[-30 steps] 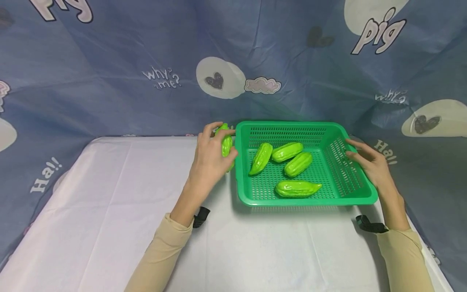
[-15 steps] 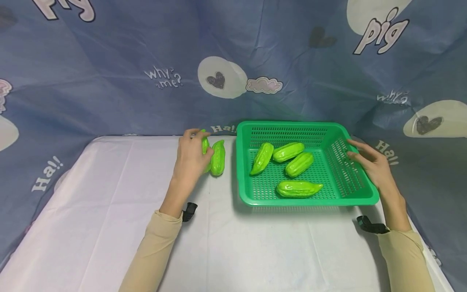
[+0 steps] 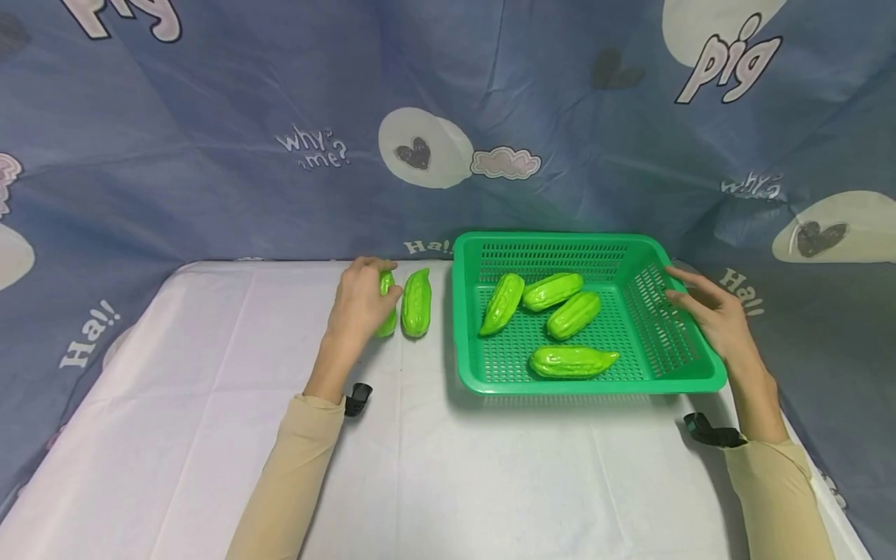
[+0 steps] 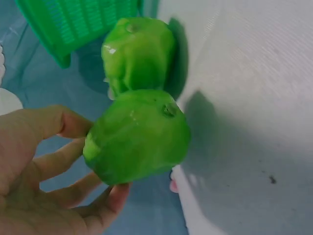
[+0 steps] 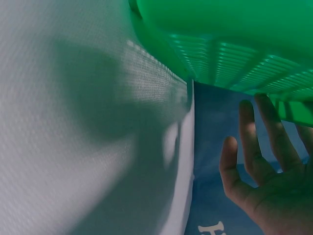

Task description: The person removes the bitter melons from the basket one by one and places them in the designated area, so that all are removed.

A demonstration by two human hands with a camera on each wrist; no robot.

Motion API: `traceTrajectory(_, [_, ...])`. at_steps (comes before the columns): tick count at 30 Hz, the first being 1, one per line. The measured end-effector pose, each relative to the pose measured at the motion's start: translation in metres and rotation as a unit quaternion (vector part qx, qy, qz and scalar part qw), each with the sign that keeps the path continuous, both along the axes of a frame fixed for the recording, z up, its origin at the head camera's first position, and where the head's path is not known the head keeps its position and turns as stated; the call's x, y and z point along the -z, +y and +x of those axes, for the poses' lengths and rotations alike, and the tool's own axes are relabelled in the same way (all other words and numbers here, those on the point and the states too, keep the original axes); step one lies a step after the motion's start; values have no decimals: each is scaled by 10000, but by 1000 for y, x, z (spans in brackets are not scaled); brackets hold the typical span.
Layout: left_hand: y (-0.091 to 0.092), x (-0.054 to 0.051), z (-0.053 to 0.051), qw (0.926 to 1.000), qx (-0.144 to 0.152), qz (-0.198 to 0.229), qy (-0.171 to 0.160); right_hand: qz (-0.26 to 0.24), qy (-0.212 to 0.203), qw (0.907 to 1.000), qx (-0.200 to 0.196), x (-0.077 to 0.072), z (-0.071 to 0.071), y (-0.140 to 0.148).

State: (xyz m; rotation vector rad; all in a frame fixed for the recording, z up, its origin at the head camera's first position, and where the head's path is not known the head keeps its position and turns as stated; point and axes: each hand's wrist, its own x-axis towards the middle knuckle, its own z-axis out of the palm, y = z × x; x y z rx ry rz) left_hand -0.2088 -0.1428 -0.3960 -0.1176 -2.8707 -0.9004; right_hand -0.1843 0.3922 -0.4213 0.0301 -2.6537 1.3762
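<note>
My left hand (image 3: 362,302) (image 4: 44,171) holds a green bitter melon (image 3: 387,303) (image 4: 139,136) between thumb and fingers, left of the basket. Just to its right, a second bitter melon (image 3: 416,303) (image 4: 138,54) lies on the white cloth, stem end toward me. At the right side of the green basket (image 3: 595,387) (image 5: 234,24) is my right hand (image 3: 717,315) (image 5: 279,181), thumb and fingers at the rim, some fingers extended beneath it. Inside the basket lie several bitter melons, one (image 3: 572,362) near the front wall and one (image 3: 502,304) at the left.
A white cloth (image 3: 490,482) covers the table. Behind it hangs a blue printed cloth (image 3: 231,155), which also shows past the table's right edge. A black band sits at each wrist, the left one (image 3: 358,399) and the right one (image 3: 712,431).
My left hand has moved left, away from the basket, and lower with its bitter melon, uncovering the one beside it. My right hand and the basket look unmoved.
</note>
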Motion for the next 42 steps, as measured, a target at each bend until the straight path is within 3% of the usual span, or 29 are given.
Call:
traceTrajectory(6, [-4, 10, -7, 9995, 253, -113, -125, 89, 2, 10000, -4, -1, 1, -1])
traceTrajectory(12, [-5, 21, -10, 9984, 530, -195, -34, 52, -46, 10000, 46, -1, 1, -1])
traceTrajectory(18, [-6, 22, -8, 9989, 426, -195, -40, 69, -41, 10000, 56, -1, 0, -1])
traceTrajectory(25, [-11, 15, -3, 9993, 178, -186, -287, 110, -61, 9999, 50, 0, 0, -1])
traceTrajectory(34, [-10, 13, -1, 9984, 177, -266, -474, 77, -64, 9999, 75, 0, 1, 0])
traceTrajectory(42, [-5, 16, 1, 9989, 92, -251, -391, 106, -60, 9999, 76, 2, 0, -1])
